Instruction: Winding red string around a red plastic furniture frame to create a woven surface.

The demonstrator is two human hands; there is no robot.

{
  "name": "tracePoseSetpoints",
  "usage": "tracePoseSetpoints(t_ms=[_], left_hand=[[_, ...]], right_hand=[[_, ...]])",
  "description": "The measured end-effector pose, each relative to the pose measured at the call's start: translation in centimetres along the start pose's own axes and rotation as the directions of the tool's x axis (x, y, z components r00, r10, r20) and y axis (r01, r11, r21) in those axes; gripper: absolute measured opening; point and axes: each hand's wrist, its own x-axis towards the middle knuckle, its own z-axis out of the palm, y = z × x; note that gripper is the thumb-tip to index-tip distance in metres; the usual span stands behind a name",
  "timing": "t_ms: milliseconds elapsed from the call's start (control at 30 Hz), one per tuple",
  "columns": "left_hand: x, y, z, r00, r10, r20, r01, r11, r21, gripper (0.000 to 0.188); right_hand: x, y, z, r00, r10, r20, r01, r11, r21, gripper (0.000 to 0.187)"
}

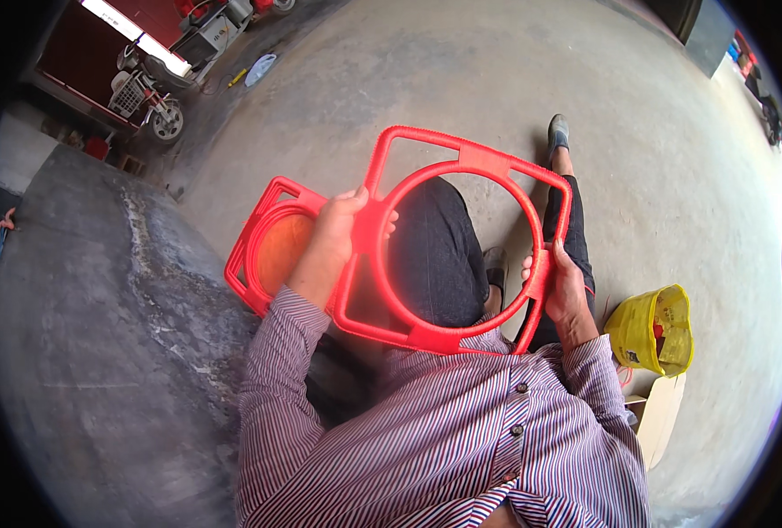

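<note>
Two hands, one big red frame, and that's what we've got going on. The red frame [485, 161] is roughly square with rounded corners, and a round ring sits inside it, joined on by wide flat tabs. Its outer bars look finely ridged, the color is bright all over, and it's tilted. The ring is hollow, so between our two sets of fingers we can see dark trousers [439, 255] right through it.

Our left hand [342, 222] is closed around the tab on that side, thumb lying along the near face, fingertips poking out inside the ring. Our right hand [569, 286] has the opposite tab pinched the same way, thumb up by the outer bar and fingers curled through to the inside. Both grips look snug. Forearms in striped sleeves come up from below, wrists spread, with the frame held out over our lap.

Just beside the left fingers, partly behind that wrist, more red framework [243, 262] surrounds an orange-brown round panel [282, 251]. Out past the right fingers, a yellow bucket [635, 330] sits low down.
</note>
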Motion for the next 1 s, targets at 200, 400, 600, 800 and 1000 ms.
tracePoseSetpoints(t_ms=[200,400,600,800,1000], left_hand=[[0.7,-1.4,-0.2,0.997,-0.008,-0.075,0.016,0.994,0.105,0.033],[1.2,-1.8,-0.6,0.997,-0.080,0.014,0.080,0.995,-0.056,0.040],[0.9,-3.5,-1.0,0.976,-0.067,0.208,0.097,0.986,-0.138,0.041],[0.1,-3.5,-0.4,0.968,0.036,0.247,-0.013,0.995,-0.094,0.038],[-0.6,-2.0,0.7,0.975,0.063,0.214,-0.056,0.998,-0.039,0.030]], right_hand=[[0.0,-0.6,0.3,0.997,-0.079,-0.023,0.077,0.992,-0.100,0.035],[1.5,-0.3,-2.5,0.991,0.084,0.102,-0.083,0.996,-0.018,0.042],[2.9,0.8,-4.6,0.995,0.098,0.025,-0.098,0.995,-0.006,0.039],[2.3,0.7,-4.2,0.998,0.035,-0.044,-0.036,0.999,-0.025,0.036],[0.9,0.2,-3.1,0.993,-0.111,-0.030,0.110,0.993,-0.050,0.029]])
